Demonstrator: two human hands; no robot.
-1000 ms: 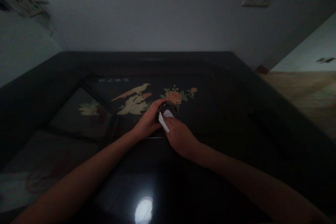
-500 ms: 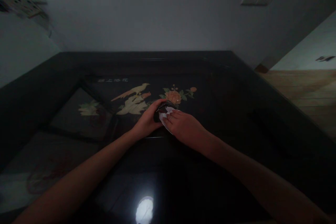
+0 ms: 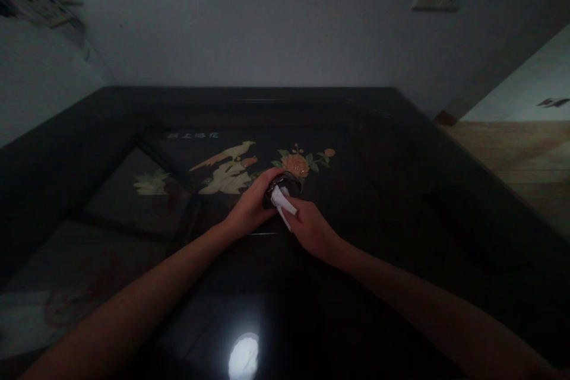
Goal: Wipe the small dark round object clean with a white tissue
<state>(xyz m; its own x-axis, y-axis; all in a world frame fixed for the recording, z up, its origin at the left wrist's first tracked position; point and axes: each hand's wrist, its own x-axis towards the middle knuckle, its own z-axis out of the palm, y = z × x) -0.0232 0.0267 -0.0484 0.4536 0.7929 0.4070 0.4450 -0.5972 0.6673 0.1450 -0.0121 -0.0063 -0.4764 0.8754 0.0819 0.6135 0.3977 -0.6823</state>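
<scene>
**Position.** The small dark round object stands on the black lacquered tabletop, just in front of the inlaid flower and to the right of the inlaid bird. The light is poor; the object may be a small jar or cup, but its kind cannot be told.

**Left hand.** The left hand comes in from the left side. Its fingers are curled round the object's near and left wall, clamped on it, holding it on the tabletop.

**Right hand.** The right hand holds a white tissue. Its fingers are pinched together on the folded piece, whose upper end touches the object's near side.

**Doing the step well (judgement).**
1. The work in hand appears to be wiping the object with the tissue.
2. Hold the object firm with the left hand, so that rubbing does not slide it across the glossy surface.
3. Press with the tissue's flat fold, not its loose tip, for even contact.
4. Turn the object in the left hand's grip to present each side, not reaching round behind it.
5. Use light pressure: the lacquer beneath marks easily, and the bright reflection near the front edge shows how readily smears would stand out.
</scene>
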